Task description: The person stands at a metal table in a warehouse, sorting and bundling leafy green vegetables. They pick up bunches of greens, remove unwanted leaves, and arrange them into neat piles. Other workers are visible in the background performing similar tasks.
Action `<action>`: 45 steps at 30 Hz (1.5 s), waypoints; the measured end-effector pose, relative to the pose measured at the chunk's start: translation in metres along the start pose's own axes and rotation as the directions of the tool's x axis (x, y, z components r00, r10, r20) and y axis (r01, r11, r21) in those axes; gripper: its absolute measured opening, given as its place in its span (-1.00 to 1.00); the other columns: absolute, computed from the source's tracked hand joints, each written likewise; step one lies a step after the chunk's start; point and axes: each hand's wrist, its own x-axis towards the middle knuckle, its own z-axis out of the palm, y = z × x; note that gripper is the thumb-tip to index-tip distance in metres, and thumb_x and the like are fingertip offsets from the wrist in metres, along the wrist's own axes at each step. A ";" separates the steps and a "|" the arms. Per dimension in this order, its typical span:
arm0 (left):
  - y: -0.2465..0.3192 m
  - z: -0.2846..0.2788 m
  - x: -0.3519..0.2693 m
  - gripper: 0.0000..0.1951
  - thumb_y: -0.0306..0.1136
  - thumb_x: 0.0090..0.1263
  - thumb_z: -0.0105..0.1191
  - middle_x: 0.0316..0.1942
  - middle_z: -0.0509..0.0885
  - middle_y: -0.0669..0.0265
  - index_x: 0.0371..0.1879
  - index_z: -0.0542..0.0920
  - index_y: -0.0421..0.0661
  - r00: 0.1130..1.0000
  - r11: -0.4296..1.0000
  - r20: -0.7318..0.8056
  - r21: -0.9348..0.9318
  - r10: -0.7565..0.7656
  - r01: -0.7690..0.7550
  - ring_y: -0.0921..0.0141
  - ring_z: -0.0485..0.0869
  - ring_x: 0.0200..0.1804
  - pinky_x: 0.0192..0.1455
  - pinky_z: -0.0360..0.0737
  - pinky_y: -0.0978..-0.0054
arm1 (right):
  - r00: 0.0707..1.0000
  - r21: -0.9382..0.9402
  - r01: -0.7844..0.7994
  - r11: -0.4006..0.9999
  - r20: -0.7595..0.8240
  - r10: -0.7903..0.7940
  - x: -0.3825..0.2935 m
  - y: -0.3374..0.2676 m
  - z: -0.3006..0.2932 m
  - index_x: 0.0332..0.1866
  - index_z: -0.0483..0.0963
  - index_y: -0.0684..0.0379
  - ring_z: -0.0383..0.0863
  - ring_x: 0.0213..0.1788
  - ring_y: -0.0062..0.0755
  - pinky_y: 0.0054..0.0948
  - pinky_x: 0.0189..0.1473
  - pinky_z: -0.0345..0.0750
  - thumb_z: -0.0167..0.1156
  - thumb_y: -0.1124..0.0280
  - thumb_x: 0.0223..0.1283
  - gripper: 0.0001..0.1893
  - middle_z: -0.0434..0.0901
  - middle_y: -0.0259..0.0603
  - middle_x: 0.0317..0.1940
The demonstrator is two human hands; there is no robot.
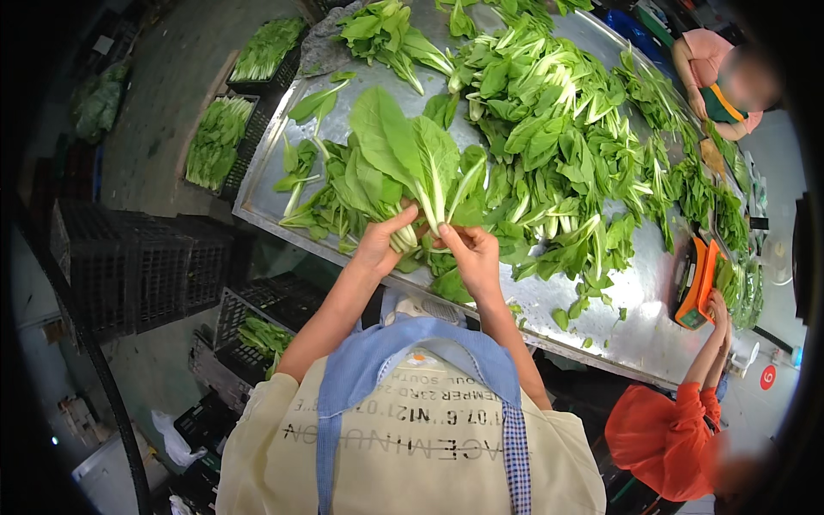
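Note:
Over the near edge of a metal table [644,322], my left hand [380,241] grips a bunch of leafy greens [370,177] by its pale stems. Thumb and fingers of my right hand [473,251] pinch the base of a leafy green stalk [436,164] with a white rib, right beside that bunch. Part of my right fingers is hidden behind the stems. A large heap of leafy greens [553,122] lies just beyond and to the right. Loose leaves [302,167] are scattered on the table to the left of the bunch.
Crates of greens [219,138] stand past the table's left edge; stacked black plastic crates [148,264] are nearer. At right, a person in orange [663,438] reaches to an orange scale [698,283]. Another person in pink [708,51] is at the far side.

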 end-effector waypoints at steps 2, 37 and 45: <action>-0.001 -0.008 -0.007 -0.72 -0.45 0.25 0.01 -0.16 0.57 0.16 -0.07 0.41 -0.23 0.997 0.997 -0.057 0.047 -0.050 0.053 0.27 0.57 -0.08 -0.03 0.52 0.32 | 0.982 -0.443 0.137 0.886 -0.059 -0.181 -0.006 -0.006 -0.002 -0.24 0.50 0.39 0.59 -0.43 -0.50 -0.55 -0.33 0.50 0.28 0.40 0.00 -0.72 0.63 -0.11 -0.42; 0.002 -0.030 0.000 -0.56 -0.33 0.08 -0.02 -0.11 0.51 0.07 -0.07 0.42 -0.35 0.985 0.947 0.156 -0.299 -0.074 0.119 0.19 0.50 -0.05 0.11 0.41 0.28 | 0.991 0.051 -0.048 0.998 0.128 0.042 -0.010 -0.013 0.001 -0.27 0.50 0.35 0.50 -0.53 -0.61 -0.65 -0.45 0.44 0.05 0.30 0.23 -0.73 0.56 -0.24 -0.51; -0.009 -0.043 0.006 -0.58 -0.33 0.08 -0.01 -0.09 0.53 0.02 -0.09 0.44 -0.33 0.983 0.987 0.124 -0.070 -0.139 0.148 0.19 0.53 -0.03 0.11 0.41 0.26 | 0.995 0.054 -0.092 0.994 0.039 0.090 -0.008 -0.010 0.008 -0.24 0.48 0.37 0.55 -0.47 -0.62 -0.68 -0.41 0.49 0.21 0.49 0.08 -0.81 0.58 -0.23 -0.47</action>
